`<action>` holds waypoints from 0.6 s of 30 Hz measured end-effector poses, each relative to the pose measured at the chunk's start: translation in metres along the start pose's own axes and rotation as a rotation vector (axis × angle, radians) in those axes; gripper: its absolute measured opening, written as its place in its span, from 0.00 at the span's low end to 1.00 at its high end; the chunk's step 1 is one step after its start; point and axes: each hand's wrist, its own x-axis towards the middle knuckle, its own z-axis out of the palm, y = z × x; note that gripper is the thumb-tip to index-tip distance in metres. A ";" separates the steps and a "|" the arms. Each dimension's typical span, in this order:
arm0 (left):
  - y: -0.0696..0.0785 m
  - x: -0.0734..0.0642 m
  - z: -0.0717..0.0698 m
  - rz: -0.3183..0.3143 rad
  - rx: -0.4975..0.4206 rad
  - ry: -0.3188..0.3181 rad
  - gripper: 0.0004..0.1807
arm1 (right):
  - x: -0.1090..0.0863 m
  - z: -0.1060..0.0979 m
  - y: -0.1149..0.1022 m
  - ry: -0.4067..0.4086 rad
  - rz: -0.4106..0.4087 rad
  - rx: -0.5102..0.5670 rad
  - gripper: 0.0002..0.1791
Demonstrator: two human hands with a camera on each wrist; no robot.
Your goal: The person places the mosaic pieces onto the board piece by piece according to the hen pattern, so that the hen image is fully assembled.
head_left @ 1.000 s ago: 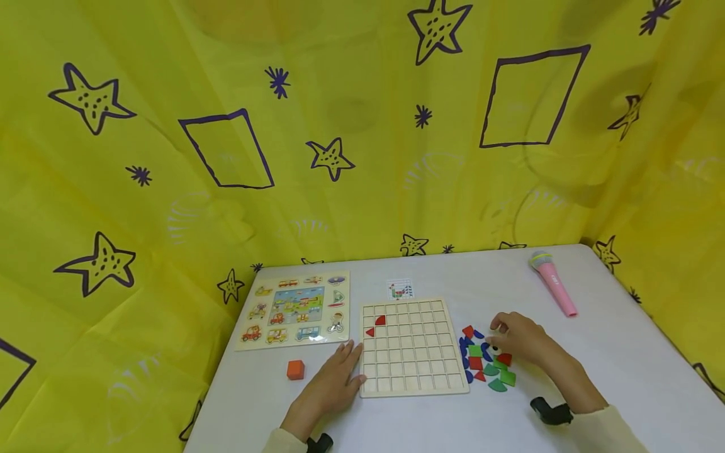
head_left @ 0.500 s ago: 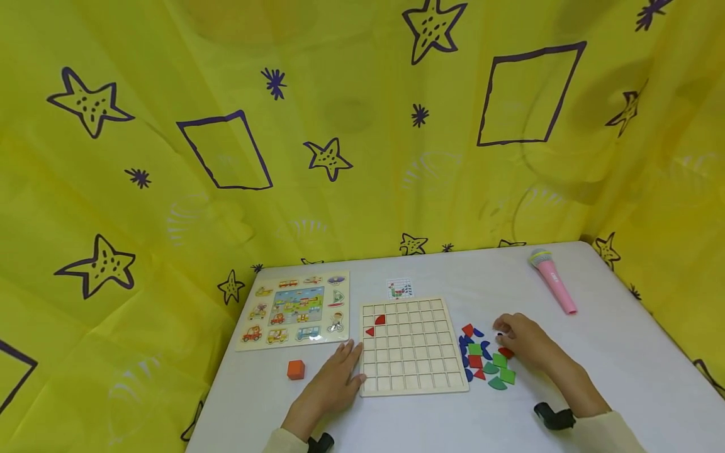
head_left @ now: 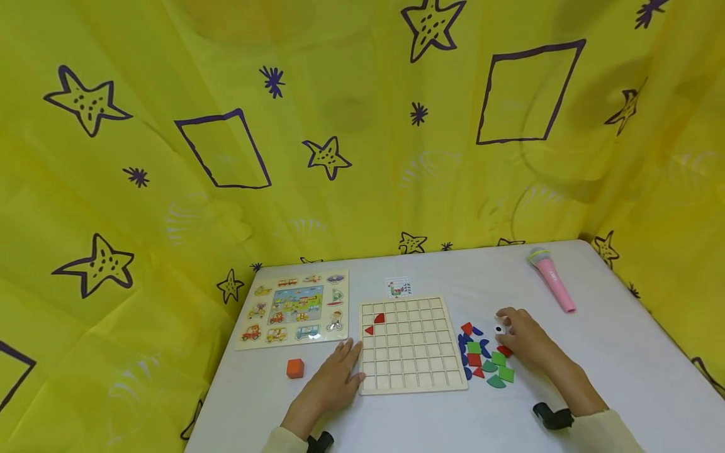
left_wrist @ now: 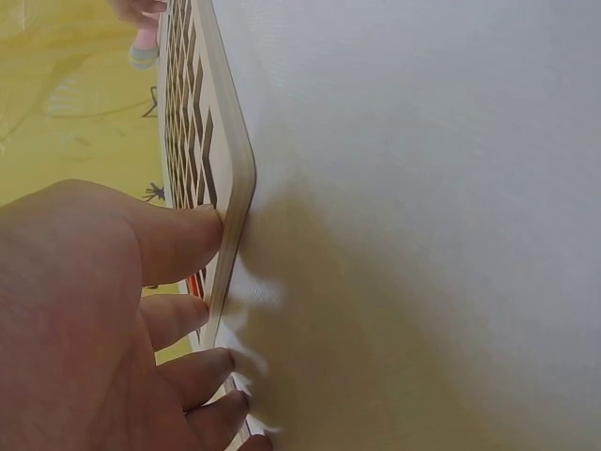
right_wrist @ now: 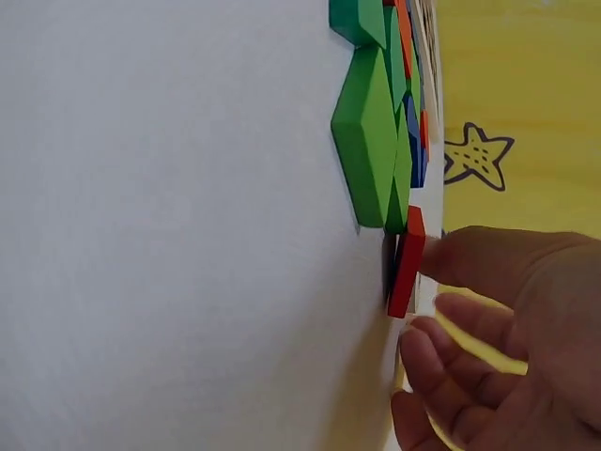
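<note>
My left hand (head_left: 335,379) rests on the table at the left side of the wooden grid board (head_left: 415,345), its fingertips touching the edge. In the left wrist view, the thumb (left_wrist: 183,242) lies at the board's corner and the other fingers reach along the side. Two red pieces (head_left: 379,318) sit in cells at the board's upper left. My right hand (head_left: 525,336) pinches a small white round piece with a black dot (head_left: 500,329) between thumb and index finger, at the far side of the loose pieces. A red piece (right_wrist: 408,263) lies just beneath the thumb.
Loose green (head_left: 506,375), red and blue shapes lie right of the board. A small pattern card (head_left: 399,287) lies behind it. A vehicle picture puzzle (head_left: 297,308) and an orange cube (head_left: 295,369) are left; a pink microphone (head_left: 555,283) lies back right.
My right hand has drawn the white round piece away from the pile, slightly farther back, uncovering green and blue shapes. My left hand has stayed at the board.
</note>
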 end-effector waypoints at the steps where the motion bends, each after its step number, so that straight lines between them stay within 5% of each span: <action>1: 0.000 0.000 0.000 -0.001 0.000 -0.002 0.38 | 0.000 0.000 0.000 0.002 0.003 -0.004 0.24; 18: 0.001 0.000 0.000 -0.006 -0.014 -0.011 0.38 | 0.002 -0.006 0.002 -0.036 -0.041 -0.026 0.16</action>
